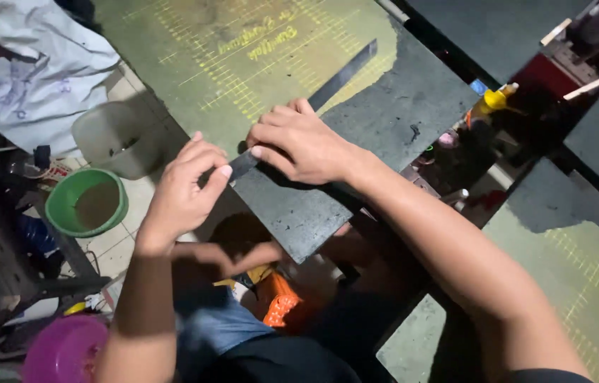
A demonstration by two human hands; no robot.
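head view: the right hand (303,144) lies flat, fingers pressed together, holding a long metal ruler (335,84) down on a dark sheet (384,120) that lies across a green cutting mat (193,64) on the table. the left hand (189,186) has its fingers pinched at the ruler's near end; what they grip is hidden. a green bowl (87,203) sits on the floor to the left.

long metal ruler (338,76), lying diagonally across dark sheet (392,120)

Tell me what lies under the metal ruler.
The metal ruler lies across a dark sheet on a green cutting mat. The right hand presses it down, the left hand at its near end, covering that part.
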